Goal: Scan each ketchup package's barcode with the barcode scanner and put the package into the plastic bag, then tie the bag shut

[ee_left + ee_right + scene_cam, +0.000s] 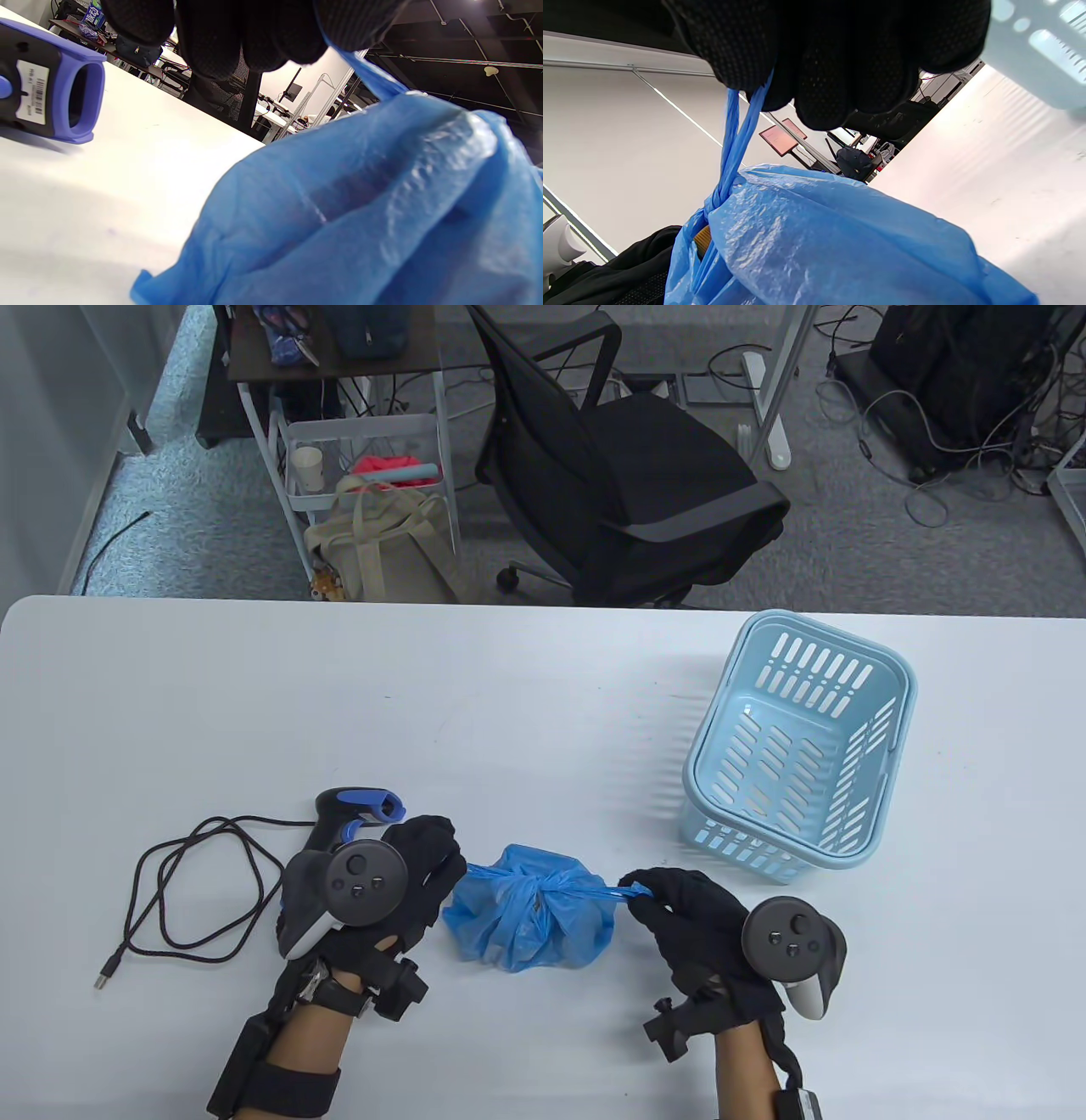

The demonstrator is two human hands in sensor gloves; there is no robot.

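Observation:
A bulging blue plastic bag lies on the white table between my hands, its handles twisted into a knot on top. My left hand pinches one stretched handle at the bag's left side. My right hand pinches the other handle strand, pulled taut to the right. In the left wrist view the bag fills the lower right. A small tan edge shows through a gap in the bag; the ketchup packages are otherwise hidden. The black and blue barcode scanner lies just behind my left hand, and shows again as the scanner.
A light blue slotted basket stands to the right, behind my right hand. The scanner's dark cable loops across the table to the left. Beyond the far table edge stand a black office chair and a cart with bags.

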